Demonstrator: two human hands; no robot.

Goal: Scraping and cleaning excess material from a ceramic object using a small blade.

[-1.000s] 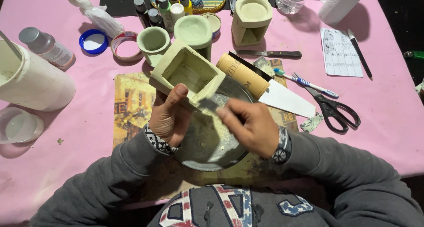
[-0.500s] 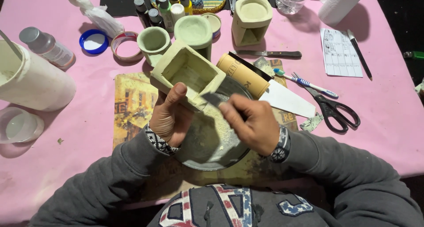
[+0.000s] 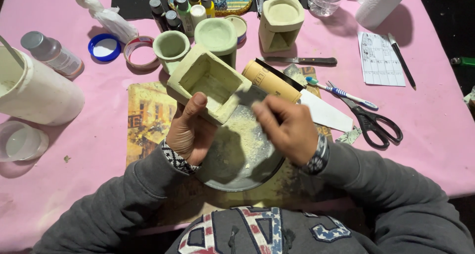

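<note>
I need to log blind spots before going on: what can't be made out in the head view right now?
- Whatever the right hand holds: hidden by its fingers and blurred.
- Far side of the square pot, gripped by the left hand: turned away.
- Part of the round tray: covered by both hands.
- White container: cut off by the left edge.

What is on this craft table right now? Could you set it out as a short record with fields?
Left hand: grips a square, hollow, pale green pot, tilted over a dish
Right hand: fingers pinched at the pot's edge; any tool in the grip is hidden
Dish: round, grey, holding pale powder
Behind the pot: two round green cups, small paint bottles
To the right: scissors, toothbrush, knife
To the left: large white tub
Surface: pink cloth
</note>
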